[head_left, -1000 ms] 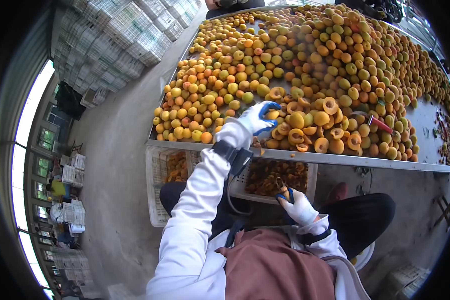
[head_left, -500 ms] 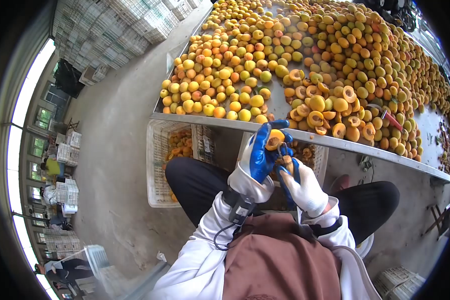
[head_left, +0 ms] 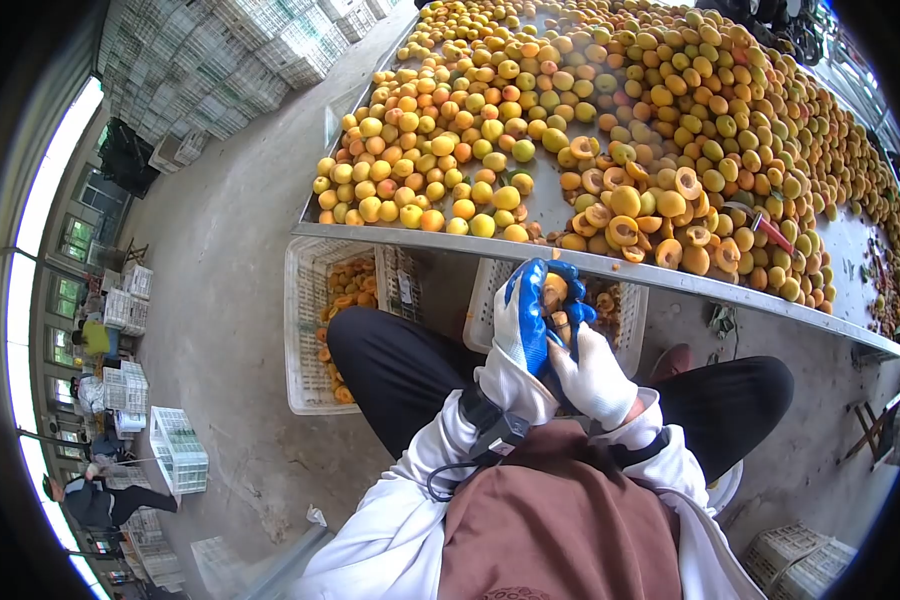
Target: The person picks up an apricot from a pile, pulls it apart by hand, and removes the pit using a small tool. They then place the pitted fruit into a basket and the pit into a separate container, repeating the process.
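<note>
Two gloved hands [head_left: 526,318] together around fruit [head_left: 554,287] and wooden-handled tool [head_left: 561,326], both largely hidden.

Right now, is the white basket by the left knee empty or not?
Not empty: orange fruit pieces lie inside the basket. How full, I cannot tell.

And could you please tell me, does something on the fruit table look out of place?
Perhaps: a red-handled tool lies loose among the fruit on the table's right side. It looks odd there, unheld amid the produce.
</note>
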Tool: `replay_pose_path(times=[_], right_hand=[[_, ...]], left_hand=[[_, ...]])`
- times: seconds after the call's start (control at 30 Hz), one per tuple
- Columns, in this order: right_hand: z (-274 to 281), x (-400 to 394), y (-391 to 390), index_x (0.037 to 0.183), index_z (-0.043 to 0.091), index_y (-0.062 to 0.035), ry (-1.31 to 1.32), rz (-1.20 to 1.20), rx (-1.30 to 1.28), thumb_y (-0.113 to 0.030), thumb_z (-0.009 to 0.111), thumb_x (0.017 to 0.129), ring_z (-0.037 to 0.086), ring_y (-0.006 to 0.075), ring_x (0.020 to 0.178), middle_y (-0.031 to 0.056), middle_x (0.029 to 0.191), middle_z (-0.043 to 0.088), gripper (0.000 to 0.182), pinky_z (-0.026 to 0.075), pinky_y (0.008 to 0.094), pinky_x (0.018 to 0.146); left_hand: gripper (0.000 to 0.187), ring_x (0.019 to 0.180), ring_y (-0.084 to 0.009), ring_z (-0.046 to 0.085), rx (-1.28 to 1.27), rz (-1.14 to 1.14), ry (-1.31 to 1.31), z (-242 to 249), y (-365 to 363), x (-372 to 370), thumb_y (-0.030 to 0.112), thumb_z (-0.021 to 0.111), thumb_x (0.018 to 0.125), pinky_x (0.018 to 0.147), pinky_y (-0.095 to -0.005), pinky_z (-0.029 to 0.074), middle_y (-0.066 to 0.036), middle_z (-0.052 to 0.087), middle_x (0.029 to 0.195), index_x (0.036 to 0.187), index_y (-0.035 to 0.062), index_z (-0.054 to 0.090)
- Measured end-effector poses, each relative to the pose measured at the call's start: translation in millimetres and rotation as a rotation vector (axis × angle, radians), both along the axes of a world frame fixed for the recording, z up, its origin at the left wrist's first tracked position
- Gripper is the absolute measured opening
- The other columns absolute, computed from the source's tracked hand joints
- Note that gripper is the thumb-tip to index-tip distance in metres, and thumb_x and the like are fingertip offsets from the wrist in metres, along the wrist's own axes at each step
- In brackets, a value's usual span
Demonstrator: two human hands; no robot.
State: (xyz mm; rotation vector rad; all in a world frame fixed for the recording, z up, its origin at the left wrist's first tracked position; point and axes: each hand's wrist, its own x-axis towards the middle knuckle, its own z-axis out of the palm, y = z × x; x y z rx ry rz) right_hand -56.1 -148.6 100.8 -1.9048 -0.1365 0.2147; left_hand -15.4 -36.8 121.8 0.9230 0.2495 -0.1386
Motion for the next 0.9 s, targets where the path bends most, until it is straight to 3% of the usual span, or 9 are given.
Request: replay_pose_path(times=[0.13, 0.23, 0.33, 0.47, 0.57, 0.6, 0.67, 0.77, 0.9], right_hand=[[10, 0, -16, 0.109, 0.062, 0.0036, 0.221, 0.076, 0.371, -0.019, 0.061, 0.100, 0.067, 0.0229, 0.071, 0.0103, 0.085, 0.069, 0.024, 0.053, 0.0352, 0.065], [5, -3, -22, 0.097, 0.060, -0.0082, 0.573, 0.130, 0.835, -0.027, 0.063, 0.100, 0.049, 0.0061, 0.051, -0.0017, 0.068, 0.055, 0.020, 0.037, 0.0214, 0.046], [-12, -2, -29, 0.101, 0.059, -0.0071, 0.569, 0.179, 0.948, -0.028, 0.064, 0.099, 0.051, 0.0080, 0.051, -0.0013, 0.068, 0.056, 0.022, 0.038, 0.0228, 0.045], [-25, -1, -39, 0.114, 0.060, -0.0061, 0.610, 0.279, 0.910, -0.028, 0.061, 0.100, 0.057, 0.0096, 0.064, 0.0024, 0.081, 0.062, 0.026, 0.045, 0.0247, 0.056], [-20, -3, -28, 0.120, 0.065, -0.0016, 0.129, 0.157, 0.291, -0.026, 0.062, 0.100, 0.061, 0.0118, 0.079, 0.0049, 0.086, 0.066, 0.031, 0.050, 0.0278, 0.071], [-24, -4, -26, 0.113, 0.066, -0.0014, 0.117, 0.133, 0.275, -0.026, 0.061, 0.100, 0.061, 0.0105, 0.078, 0.0057, 0.085, 0.065, 0.028, 0.050, 0.0275, 0.069], [-24, -1, -40, 0.115, 0.065, -0.0020, 0.477, 0.249, 0.543, -0.027, 0.062, 0.100, 0.060, 0.0101, 0.077, 0.0046, 0.083, 0.064, 0.030, 0.049, 0.0266, 0.068], [-53, -5, -42, 0.117, 0.062, -0.0028, 0.605, 0.247, 0.954, -0.028, 0.063, 0.099, 0.059, 0.0097, 0.078, 0.0030, 0.086, 0.064, 0.031, 0.048, 0.0255, 0.067], [-54, -6, -50, 0.123, 0.060, -0.0027, 0.666, 0.267, 1.015, -0.024, 0.066, 0.096, 0.059, 0.0090, 0.081, 0.0025, 0.092, 0.063, 0.034, 0.048, 0.0251, 0.069]], left_hand=[[0.035, 0.069, -0.0234, 0.066, -0.016, -0.075, 0.033, 15, 3, -3, 0.036, 0.048, 0.104, 0.067, -0.0364, 0.058, -0.010, 0.063, 0.083, 0.103, 0.0044, 0.063], [0.035, 0.062, -0.0227, 0.063, -0.009, -0.080, 0.016, 9, 0, -2, 0.035, 0.048, 0.102, 0.067, -0.0379, 0.058, -0.011, 0.062, 0.075, 0.097, 0.0029, 0.062], [0.036, 0.060, -0.0221, 0.062, 0.275, -0.122, -0.164, -14, 5, 2, 0.034, 0.048, 0.102, 0.066, -0.0373, 0.057, -0.011, 0.060, 0.070, 0.092, 0.0022, 0.062], [0.037, 0.058, -0.0217, 0.060, 0.310, -0.169, -0.162, -15, 6, 6, 0.033, 0.049, 0.102, 0.063, -0.0360, 0.056, -0.012, 0.059, 0.068, 0.087, 0.0018, 0.062], [0.041, 0.059, -0.0209, 0.063, 0.183, -0.184, -0.066, 4, -3, 5, 0.036, 0.049, 0.103, 0.058, -0.0326, 0.054, -0.011, 0.060, 0.070, 0.087, 0.0000, 0.063], [0.041, 0.059, -0.0209, 0.063, 0.186, -0.188, -0.063, 2, -5, 4, 0.036, 0.049, 0.103, 0.058, -0.0326, 0.054, -0.011, 0.060, 0.070, 0.087, 0.0000, 0.063], [0.042, 0.061, -0.0209, 0.064, 0.189, -0.167, -0.051, -2, -8, 3, 0.037, 0.048, 0.103, 0.059, -0.0314, 0.055, -0.010, 0.060, 0.070, 0.090, -0.0004, 0.063], [0.038, 0.062, -0.0213, 0.065, 0.120, -0.249, -0.055, -12, -7, 6, 0.035, 0.051, 0.103, 0.065, -0.0348, 0.059, -0.009, 0.062, 0.075, 0.091, 0.0010, 0.063], [0.031, 0.070, -0.0198, 0.067, -0.148, -0.401, 0.108, -9, -10, 7, 0.030, 0.052, 0.105, 0.077, -0.0402, 0.061, -0.007, 0.063, 0.079, 0.093, 0.0044, 0.064]])
